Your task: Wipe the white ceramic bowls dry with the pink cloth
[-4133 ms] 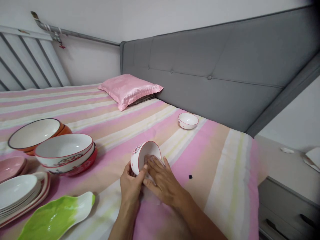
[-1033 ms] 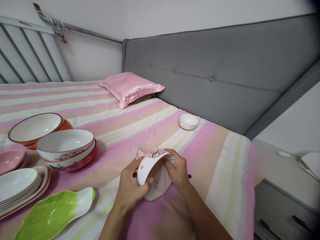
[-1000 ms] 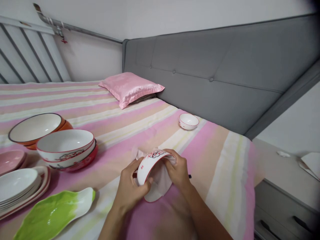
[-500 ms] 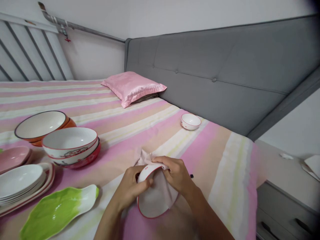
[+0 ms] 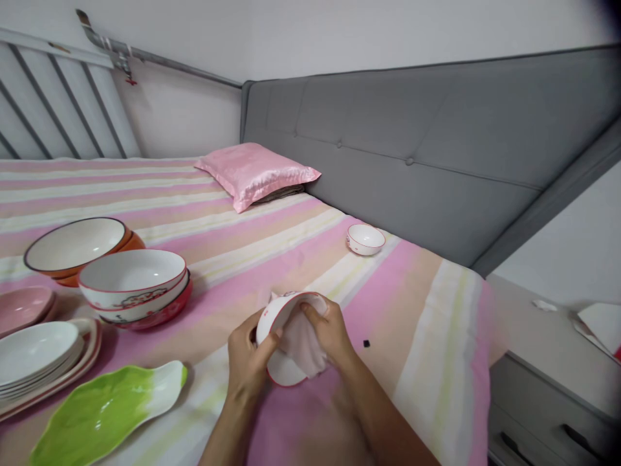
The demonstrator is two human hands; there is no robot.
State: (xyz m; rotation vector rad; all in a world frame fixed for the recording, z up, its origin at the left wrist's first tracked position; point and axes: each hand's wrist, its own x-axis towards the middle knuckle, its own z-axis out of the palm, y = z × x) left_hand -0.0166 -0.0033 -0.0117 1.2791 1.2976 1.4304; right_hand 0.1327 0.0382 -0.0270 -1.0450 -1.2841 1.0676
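A white bowl with a red rim (image 5: 270, 320) is tilted on its side between my hands, its inside facing me. My left hand (image 5: 247, 353) grips its left wall, thumb over the rim and fingers round the outside. With my right hand (image 5: 330, 327) I pinch the bowl's right rim through a pale pink cloth (image 5: 303, 346); the thumb presses the cloth against the inside. More of the cloth shows behind the bowl. Farther off, by the headboard, a similar small bowl (image 5: 366, 240) stands upright on the striped bedsheet (image 5: 310, 259).
To the left are a green leaf-shaped dish (image 5: 104, 408), stacked white plates (image 5: 36, 353), pink dishes (image 5: 24, 307), stacked white and red bowls (image 5: 133, 278) and orange bowls (image 5: 77, 243). A pink pillow (image 5: 257, 169) lies against the grey headboard (image 5: 388, 129). A nightstand (image 5: 548, 336) stands right.
The bowl has turned and risen slightly in my hands. My right hand has moved from the top rim to the right side, with the thumb and cloth now inside the bowl.
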